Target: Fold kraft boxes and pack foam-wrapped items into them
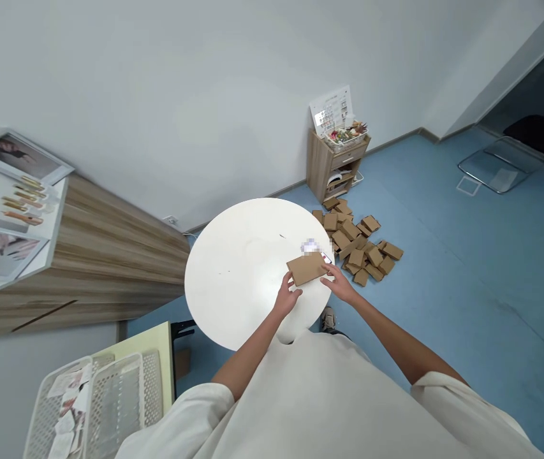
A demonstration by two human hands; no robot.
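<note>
Gripping a plain brown cardboard box between both hands here, over the right side of the round white table; can't tell whether lifted or resting. Holding the left end with the left hand, half open, fingers curled at the edge, thumb spread. Over to the right hand, also partly open, with fingertips on the opposite end. Now for lettering: can see rows of print on the white board atop the wooden cabinet, too tiny to read. Can't decipher the pixelated patch just beyond the box. Heaped on the floor beside the table: more brown boxes.
</note>
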